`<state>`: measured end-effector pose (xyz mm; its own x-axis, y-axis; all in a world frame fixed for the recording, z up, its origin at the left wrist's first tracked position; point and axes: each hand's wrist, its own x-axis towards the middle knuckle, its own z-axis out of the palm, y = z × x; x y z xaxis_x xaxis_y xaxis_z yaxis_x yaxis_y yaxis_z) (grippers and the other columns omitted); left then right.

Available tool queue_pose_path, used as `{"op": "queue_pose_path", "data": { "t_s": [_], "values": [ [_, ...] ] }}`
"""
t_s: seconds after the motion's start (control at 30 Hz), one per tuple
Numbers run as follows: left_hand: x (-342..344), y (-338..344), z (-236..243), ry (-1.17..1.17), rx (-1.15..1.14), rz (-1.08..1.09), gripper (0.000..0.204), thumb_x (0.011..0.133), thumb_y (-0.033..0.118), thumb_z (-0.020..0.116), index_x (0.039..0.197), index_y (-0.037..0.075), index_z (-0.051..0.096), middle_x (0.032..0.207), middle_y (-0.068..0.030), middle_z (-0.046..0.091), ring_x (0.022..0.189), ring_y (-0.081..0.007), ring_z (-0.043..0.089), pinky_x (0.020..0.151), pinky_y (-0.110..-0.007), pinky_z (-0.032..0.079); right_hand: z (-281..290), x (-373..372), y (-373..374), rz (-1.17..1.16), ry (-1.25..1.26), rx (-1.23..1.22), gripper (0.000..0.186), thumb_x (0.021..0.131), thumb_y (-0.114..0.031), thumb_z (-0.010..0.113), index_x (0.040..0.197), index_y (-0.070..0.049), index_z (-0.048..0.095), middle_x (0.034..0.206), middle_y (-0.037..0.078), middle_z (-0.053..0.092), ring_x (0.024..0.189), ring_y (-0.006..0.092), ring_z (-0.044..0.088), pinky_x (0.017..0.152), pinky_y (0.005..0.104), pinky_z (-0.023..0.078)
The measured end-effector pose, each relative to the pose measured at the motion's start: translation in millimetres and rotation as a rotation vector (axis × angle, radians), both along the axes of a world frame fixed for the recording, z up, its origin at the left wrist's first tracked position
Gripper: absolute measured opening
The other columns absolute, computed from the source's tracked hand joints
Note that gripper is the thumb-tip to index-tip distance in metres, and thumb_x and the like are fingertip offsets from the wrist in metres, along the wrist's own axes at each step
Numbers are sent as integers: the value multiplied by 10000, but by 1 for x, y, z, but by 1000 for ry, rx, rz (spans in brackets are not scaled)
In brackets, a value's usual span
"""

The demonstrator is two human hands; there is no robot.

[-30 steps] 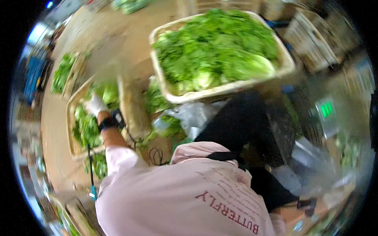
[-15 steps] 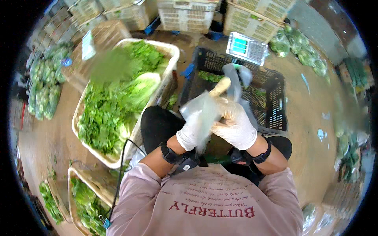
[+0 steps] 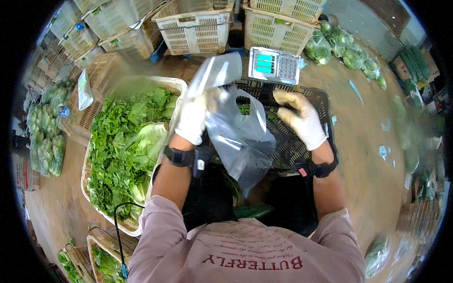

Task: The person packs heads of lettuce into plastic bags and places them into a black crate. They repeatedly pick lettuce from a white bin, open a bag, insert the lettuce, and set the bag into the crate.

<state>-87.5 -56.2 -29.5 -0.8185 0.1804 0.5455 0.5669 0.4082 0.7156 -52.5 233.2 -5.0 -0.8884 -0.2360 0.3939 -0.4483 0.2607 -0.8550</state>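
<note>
My left hand [image 3: 194, 119], in a white glove, is shut on a clear plastic bag [image 3: 238, 141] and holds it up over my lap; the bag's upper part flares toward the scale. A little to the right of the bag, my gloved right hand [image 3: 299, 118] hovers with fingers apart, empty, above a black plastic crate [image 3: 302, 146]. A few green leaves lie inside that crate behind the bag. Both wrists carry black straps.
A white basket [image 3: 86, 175] heaped with leafy greens stands at my left. A digital scale [image 3: 274, 63] sits beyond the black crate, with several empty white crates [image 3: 198, 28] behind it. Bagged greens lie at the far right [image 3: 330, 42] and far left [image 3: 45, 146].
Half a second ago both hands were together on the bag. Now the right hand has come off it and moved right, and the left hand has lifted the bag.
</note>
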Motion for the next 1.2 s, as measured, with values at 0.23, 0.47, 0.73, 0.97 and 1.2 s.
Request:
{"op": "queue_pose_path", "data": {
  "t_s": [0.23, 0.47, 0.73, 0.97, 1.2],
  "values": [
    [14, 49, -49, -502, 748, -430, 458, 929, 206, 496, 1327, -1, 404, 1301, -99, 485, 1170, -170, 458, 1004, -306, 344, -46, -11, -47, 220, -344, 219, 480, 727, -235, 725, 1144, -42, 583, 1122, 186, 572, 1045, 307, 541, 927, 360, 415],
    [-9, 6, -26, -692, 1094, -116, 111, 895, 84, 542, 982, 32, 586, 923, -78, 620, 816, -150, 596, 750, -289, 503, -18, -22, -19, -175, 278, 513, 301, 794, -308, 638, 637, -70, 539, 593, 113, 512, 565, 310, 529, 521, 393, 420],
    [14, 29, -3, -230, 503, -49, 128, 933, 145, 467, 968, 61, 557, 712, 28, 522, 578, -49, 460, 535, -195, 405, -22, 9, -44, 52, 79, 417, 557, 712, -369, 736, 1147, -60, 576, 915, 137, 648, 867, 285, 626, 809, 353, 484],
    [17, 31, 1, -89, 77, -21, 184, 907, 165, 499, 933, 19, 608, 714, -45, 579, 603, -111, 531, 569, -238, 436, -25, 6, -41, 211, -566, 174, 180, 771, -161, 713, 794, 7, 653, 669, 64, 614, 625, 77, 567, 577, 228, 455],
    [6, 38, -12, -63, 140, 20, 144, 857, 131, 527, 951, 56, 606, 828, -130, 619, 739, -257, 604, 660, -331, 471, -45, 8, -44, 329, -669, 53, 58, 810, -35, 630, 866, -23, 623, 864, 50, 627, 781, 103, 586, 720, 234, 478]
  ]
}}
